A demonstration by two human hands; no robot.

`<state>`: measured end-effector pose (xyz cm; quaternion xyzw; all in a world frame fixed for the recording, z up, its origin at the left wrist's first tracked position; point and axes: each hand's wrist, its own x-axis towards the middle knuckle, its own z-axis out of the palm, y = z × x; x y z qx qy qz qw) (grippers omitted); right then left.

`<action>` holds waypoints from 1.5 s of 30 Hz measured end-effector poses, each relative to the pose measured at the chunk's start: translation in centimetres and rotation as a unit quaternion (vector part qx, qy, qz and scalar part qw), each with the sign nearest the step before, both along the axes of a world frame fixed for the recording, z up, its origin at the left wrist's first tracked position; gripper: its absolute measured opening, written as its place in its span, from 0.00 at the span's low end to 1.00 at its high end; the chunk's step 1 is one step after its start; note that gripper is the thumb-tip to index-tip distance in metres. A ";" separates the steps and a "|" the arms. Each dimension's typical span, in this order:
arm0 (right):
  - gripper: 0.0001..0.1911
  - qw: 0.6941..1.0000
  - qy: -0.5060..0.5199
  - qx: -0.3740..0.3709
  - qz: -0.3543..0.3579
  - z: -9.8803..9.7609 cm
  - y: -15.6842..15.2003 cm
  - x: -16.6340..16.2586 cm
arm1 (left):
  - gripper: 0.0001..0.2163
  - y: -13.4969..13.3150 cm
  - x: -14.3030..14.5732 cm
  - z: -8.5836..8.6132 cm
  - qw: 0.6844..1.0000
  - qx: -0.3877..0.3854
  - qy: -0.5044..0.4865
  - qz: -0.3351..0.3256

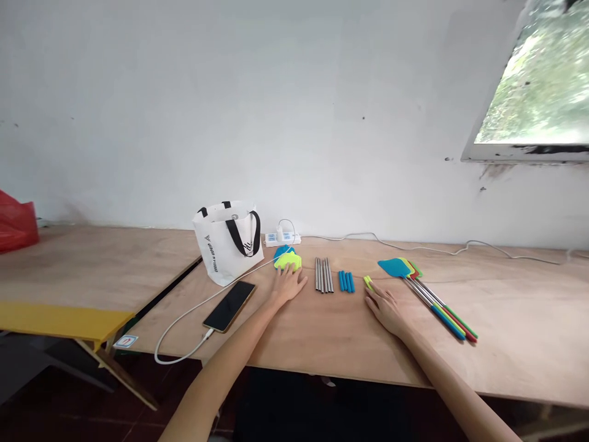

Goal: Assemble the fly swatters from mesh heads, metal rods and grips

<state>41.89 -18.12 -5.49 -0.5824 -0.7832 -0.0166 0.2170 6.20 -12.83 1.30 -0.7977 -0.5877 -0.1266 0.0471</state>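
My left hand (286, 284) lies with its fingers spread at the near edge of the yellow-green fly swatter heads (288, 261), and its fingertips touch them. Blue swatter heads (279, 250) show partly behind these. On the right, my right hand (385, 306) rests on the table, fingers stretched over the yellow-green handle grips (368, 281), which it partly covers. Between the hands are a row of several metal rods (324, 275) and several blue handle grips (346, 282). Several assembled fly swatters (426, 296), with blue, yellow, red and green parts, lie fanned right of my right hand.
A phone (229, 306) on a white charging cable (172, 325) lies at the left, before a white tote bag (229, 245). A power strip (282, 238) stands by the wall, its cord trailing right. Farther left are a yellow board (64, 320) and a red bag (17, 222).
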 end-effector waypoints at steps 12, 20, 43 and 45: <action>0.28 1.000 -0.005 0.010 -0.002 1.3 -0.7 -0.6 | 0.21 -18.5 1.5 -1.7 0.999 0.015 -0.011 -0.032; 0.27 0.997 -0.027 0.043 -0.064 0.8 -4.8 -2.6 | 0.12 -15.3 2.4 1.3 0.999 -0.031 0.014 0.006; 0.09 0.989 -0.086 0.042 -0.114 4.1 -9.8 -9.8 | 0.13 -10.6 3.4 2.5 0.989 -0.015 -0.100 -0.111; 0.10 0.989 -0.083 0.048 -0.111 4.1 -9.8 -9.8 | 0.19 -8.9 5.0 2.0 0.990 -0.029 -0.056 -0.123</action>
